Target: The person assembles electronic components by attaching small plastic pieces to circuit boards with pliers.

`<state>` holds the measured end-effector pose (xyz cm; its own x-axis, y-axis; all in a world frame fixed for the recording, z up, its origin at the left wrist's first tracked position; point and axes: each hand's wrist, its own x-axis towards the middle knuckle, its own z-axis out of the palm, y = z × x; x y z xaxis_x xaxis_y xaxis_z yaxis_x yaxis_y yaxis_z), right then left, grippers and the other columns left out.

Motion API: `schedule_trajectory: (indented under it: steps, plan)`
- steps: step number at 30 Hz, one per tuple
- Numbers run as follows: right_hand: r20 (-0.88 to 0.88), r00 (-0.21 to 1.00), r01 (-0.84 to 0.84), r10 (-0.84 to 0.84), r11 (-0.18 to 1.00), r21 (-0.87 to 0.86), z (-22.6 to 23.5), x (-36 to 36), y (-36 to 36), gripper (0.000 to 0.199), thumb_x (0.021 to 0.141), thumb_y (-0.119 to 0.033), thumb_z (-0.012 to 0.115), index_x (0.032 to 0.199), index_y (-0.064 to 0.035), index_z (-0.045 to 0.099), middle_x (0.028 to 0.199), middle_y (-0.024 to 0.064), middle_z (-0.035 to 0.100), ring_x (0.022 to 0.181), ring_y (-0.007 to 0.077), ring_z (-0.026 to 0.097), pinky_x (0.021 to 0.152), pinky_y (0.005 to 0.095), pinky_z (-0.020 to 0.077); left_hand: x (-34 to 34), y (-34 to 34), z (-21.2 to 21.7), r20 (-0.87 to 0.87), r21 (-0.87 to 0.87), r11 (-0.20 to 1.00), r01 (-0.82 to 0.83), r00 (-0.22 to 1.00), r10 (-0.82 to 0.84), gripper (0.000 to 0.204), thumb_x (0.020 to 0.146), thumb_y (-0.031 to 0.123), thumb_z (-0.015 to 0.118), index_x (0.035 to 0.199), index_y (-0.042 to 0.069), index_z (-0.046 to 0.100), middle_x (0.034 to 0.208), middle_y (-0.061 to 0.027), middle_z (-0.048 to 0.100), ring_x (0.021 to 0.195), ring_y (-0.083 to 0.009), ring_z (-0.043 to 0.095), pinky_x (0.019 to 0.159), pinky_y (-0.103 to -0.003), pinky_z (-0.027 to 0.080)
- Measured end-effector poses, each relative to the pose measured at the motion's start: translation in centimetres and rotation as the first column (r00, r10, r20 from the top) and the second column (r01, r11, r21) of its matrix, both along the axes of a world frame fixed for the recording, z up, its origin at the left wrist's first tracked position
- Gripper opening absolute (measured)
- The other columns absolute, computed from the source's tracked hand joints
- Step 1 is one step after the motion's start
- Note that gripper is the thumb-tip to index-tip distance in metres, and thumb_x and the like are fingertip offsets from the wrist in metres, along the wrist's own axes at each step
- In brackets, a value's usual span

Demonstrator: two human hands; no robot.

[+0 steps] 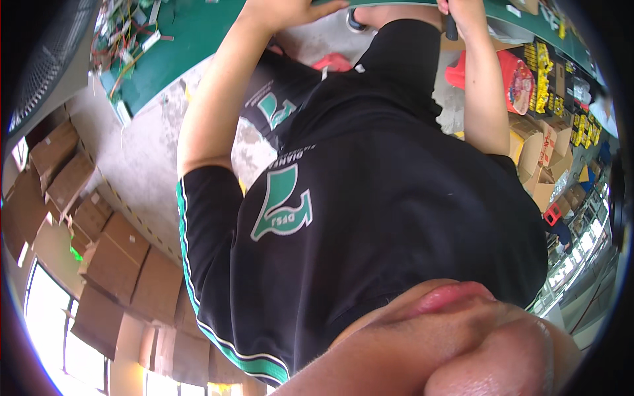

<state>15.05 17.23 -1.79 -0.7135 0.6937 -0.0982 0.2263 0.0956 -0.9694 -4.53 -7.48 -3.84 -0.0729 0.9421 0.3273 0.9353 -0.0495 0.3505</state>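
At the upper edge, my left hand (281, 12) is near the green work table (191, 39), partly cut off by the frame. One digit stretches out to the right, and nothing shows held in it. My right hand (467, 14), farther right on the same edge, has its fingers closed round a slim tool with a black handle (451, 28). Only the handle's lower end shows below the fingers, so its exact kind is hidden. A loose heap of coloured wires with white connectors (129, 43) lies on the table to the left of my left hand.
A fan (49, 72) stands at the far left. Stacked cardboard boxes (119, 257) line the left side. Right of my right arm are a red container (515, 79), open cartons (538, 152) and racks of yellow-and-black items (541, 76). A red object (332, 63) is on the floor.
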Motion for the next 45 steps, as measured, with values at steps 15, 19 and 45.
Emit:
schedule_trajectory:
  steps: [15, 19, 45]
  plan:
    - [0.247, 0.965, -0.223, 0.090, 0.779, 0.586, -1.6, -5.9, 9.2, 0.020, 0.087, -0.017, 0.073, 0.089, 0.0000, 0.063, 0.075, 0.0094, 0.061, 0.072, 0.0222, 0.060, 0.068, 0.0384, 0.0496, -0.2, 0.6, -2.0, -0.088, 0.032, 0.998, -0.060, 0.994, 0.063, 0.042, 0.090, 0.041, 0.074, 0.130, 0.028, 0.073, 0.149, -0.0063, 0.058, 0.141, -0.0293, 0.049, 0.115, -0.050, 0.040]
    - [0.420, 0.907, -0.321, 0.019, 0.675, 0.664, -0.3, -7.5, 6.7, 0.026, 0.082, -0.020, 0.077, 0.088, 0.0016, 0.064, 0.082, 0.0205, 0.068, 0.078, 0.0333, 0.067, 0.071, 0.0436, 0.0521, -0.2, 0.7, -2.3, -0.058, 0.049, 0.998, -0.048, 0.997, 0.051, 0.041, 0.091, 0.041, 0.074, 0.129, 0.028, 0.073, 0.148, -0.0066, 0.059, 0.141, -0.0293, 0.050, 0.114, -0.049, 0.042]
    - [0.434, 0.839, -0.544, 0.328, 0.532, 0.649, -0.7, -6.5, -3.5, 0.027, 0.086, -0.017, 0.075, 0.104, -0.0022, 0.061, 0.083, 0.0190, 0.071, 0.080, 0.0381, 0.071, 0.069, 0.0419, 0.0543, -0.3, 0.2, -0.2, 0.034, 0.034, 0.999, 0.007, 0.999, -0.008, 0.043, 0.087, 0.035, 0.073, 0.124, 0.014, 0.075, 0.104, -0.0159, 0.074, 0.100, -0.0355, 0.065, 0.097, -0.046, 0.046]
